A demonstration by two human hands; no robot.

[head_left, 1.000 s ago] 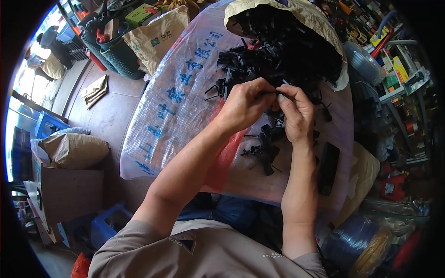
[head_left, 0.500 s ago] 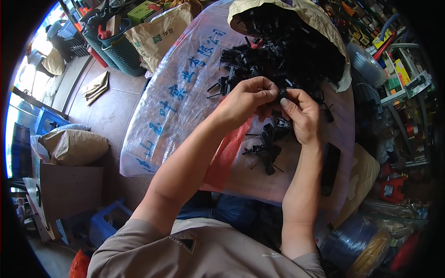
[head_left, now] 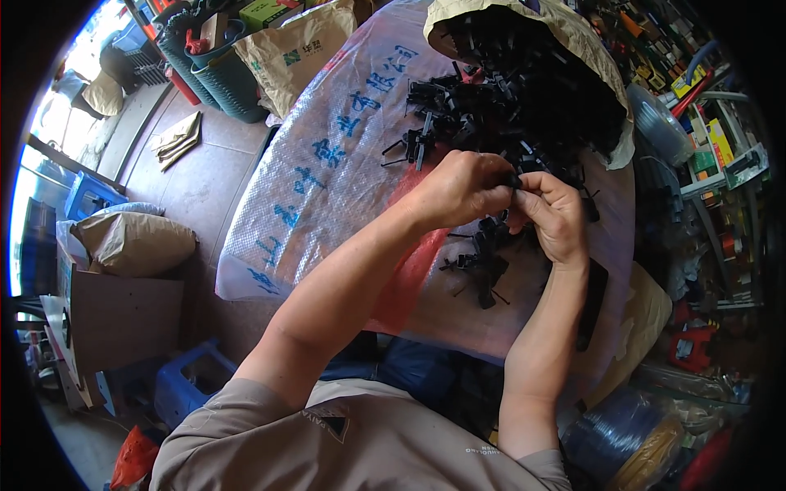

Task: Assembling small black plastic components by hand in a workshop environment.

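My left hand [head_left: 468, 190] and my right hand [head_left: 558, 214] meet over the work surface, fingers pinched together. Between the fingertips is a small black part [head_left: 516, 183], mostly covered, so its kind is not clear. Just below my hands lie several loose black plastic parts with thin rods [head_left: 485, 266]. Beyond them a larger heap of similar black parts [head_left: 458, 102] spills from an open brown paper sack [head_left: 618, 90]. Everything rests on a white woven plastic sheet [head_left: 319, 196] with blue handwriting and a red stripe.
A dark flat oblong object [head_left: 591, 304] lies right of my right forearm. To the left stand a paper bag [head_left: 295, 53], a teal basket [head_left: 229, 86], a stuffed sack [head_left: 135, 237] and a blue stool [head_left: 192, 380]. Crowded shelves [head_left: 720, 164] line the right side.
The whole view has shifted a little, so the surroundings sit slightly further right. My hands remain together at the small black part, the left fingers now curled more over it.
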